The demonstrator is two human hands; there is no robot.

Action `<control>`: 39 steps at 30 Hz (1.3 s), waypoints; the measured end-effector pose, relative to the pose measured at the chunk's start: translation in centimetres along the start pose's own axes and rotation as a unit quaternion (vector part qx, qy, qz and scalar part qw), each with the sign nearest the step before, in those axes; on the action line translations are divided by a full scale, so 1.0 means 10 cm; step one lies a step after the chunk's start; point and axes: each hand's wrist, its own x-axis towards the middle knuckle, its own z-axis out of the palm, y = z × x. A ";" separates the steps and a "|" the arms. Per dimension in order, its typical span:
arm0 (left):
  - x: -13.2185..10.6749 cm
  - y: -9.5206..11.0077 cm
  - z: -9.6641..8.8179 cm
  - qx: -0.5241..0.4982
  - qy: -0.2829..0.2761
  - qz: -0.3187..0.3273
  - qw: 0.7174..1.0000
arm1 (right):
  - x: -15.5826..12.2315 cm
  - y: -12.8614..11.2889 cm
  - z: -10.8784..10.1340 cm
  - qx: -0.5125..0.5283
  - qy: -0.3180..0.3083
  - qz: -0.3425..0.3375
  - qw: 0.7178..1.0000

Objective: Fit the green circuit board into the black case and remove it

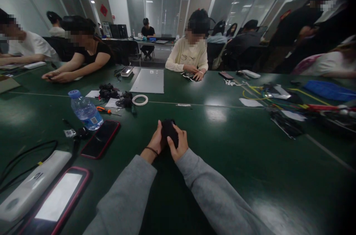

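Note:
A small dark black object, rounded and soft-looking, is held between my two hands above the green table; its exact kind does not show. My left hand wraps its left side, with the thumb up along the edge and a dark band on the wrist. From the right, my right hand grips it, thumb across the near face and fingers over the far side. Part of the object is hidden behind the fingers. To the left of my hands lies a phone with a red case.
Left on the table stand a water bottle, a white device marked 01, and a lit phone. Beyond are an orange screwdriver, a tape roll and a closed laptop. Cables lie right. People sit opposite.

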 end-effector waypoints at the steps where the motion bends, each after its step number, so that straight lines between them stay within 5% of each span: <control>1: 0.01 0.00 0.00 0.000 0.003 0.003 1.000 | 0.00 0.00 0.00 0.000 0.005 0.000 1.000; 18: 0.09 0.02 -0.09 -0.032 0.046 0.022 0.998 | 0.05 -0.12 -0.12 0.018 0.150 0.012 0.988; 27: 0.07 0.07 -0.07 -0.051 0.049 -0.007 0.997 | 0.00 0.31 0.11 0.164 0.065 0.162 0.971; 35: 0.04 0.10 -0.05 -0.069 0.061 -0.011 0.996 | 0.11 0.54 -0.07 -0.004 0.090 0.042 0.995; 39: 0.06 0.09 -0.08 -0.066 0.044 -0.017 0.997 | 0.14 0.66 -0.12 -0.005 0.068 0.041 0.997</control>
